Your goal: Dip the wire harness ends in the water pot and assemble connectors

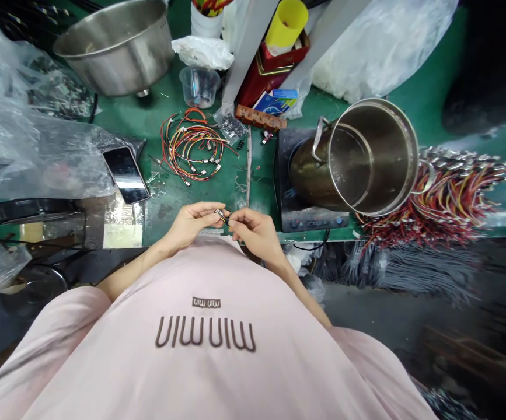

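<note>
Close to the table's front edge, my left hand [194, 223] pinches a small metal connector [220, 213], silvery with a dark part. My right hand [255, 230] meets it from the other side, its fingertips closed at the dark end of the same small piece. Fingers cover much of it, so its exact kind does not show. Beyond my hands lies a loose coil of red, yellow, black and white wires [195, 143] with small metal connectors on their ends.
A tall steel pot [362, 157] stands on a black induction cooker [296, 216] at right, beside a heap of wire harnesses [449, 198]. At left are a phone [126, 174] and plastic bags [38, 146]. A steel basin [117, 52] and clear tub [199, 86] sit behind.
</note>
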Available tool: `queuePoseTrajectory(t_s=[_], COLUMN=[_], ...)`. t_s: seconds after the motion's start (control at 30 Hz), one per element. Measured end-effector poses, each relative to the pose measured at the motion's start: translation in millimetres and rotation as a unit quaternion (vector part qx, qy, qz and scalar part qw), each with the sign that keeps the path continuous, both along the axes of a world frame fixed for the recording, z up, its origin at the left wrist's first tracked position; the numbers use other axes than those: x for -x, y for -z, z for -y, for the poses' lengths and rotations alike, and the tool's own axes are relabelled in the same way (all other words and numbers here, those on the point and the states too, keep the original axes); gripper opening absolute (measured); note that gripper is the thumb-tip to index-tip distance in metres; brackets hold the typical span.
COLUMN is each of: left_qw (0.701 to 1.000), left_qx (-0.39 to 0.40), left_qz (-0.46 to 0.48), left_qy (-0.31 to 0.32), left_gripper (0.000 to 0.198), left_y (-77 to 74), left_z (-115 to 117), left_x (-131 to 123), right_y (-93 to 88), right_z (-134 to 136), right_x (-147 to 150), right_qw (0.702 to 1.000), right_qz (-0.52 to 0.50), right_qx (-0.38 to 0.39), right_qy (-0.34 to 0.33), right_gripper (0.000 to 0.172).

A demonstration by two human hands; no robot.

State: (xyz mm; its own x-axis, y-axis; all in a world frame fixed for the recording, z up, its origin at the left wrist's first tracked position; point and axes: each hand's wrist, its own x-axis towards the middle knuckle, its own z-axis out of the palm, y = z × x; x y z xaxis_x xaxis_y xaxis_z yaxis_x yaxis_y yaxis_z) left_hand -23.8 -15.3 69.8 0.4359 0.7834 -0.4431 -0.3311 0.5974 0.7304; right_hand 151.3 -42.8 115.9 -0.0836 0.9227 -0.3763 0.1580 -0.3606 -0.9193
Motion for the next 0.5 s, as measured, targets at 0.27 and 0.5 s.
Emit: queuePoseTrajectory(t_s=[0.27, 0.5], left_qw=[1.000, 0.995], left_qx=[-0.002, -0.055], left_qz=[-0.028, -0.079], left_qy=[0.000, 0.028], left_gripper=[0.036, 0.046], left_y=[-4.2, 5.8], left_z=[1.2, -2.0], left_x=[-0.5, 4.7], right_y=[4.6, 12.2], right_z=[4.0, 1.3], right_x=[9.3, 10.6], right_qw=[0.987, 0.990], right_qz=[0.129, 0.125], right_qx=[-0.099, -0.067], right_qy=[-0.019, -0.016], right_gripper=[0.009, 0.012])
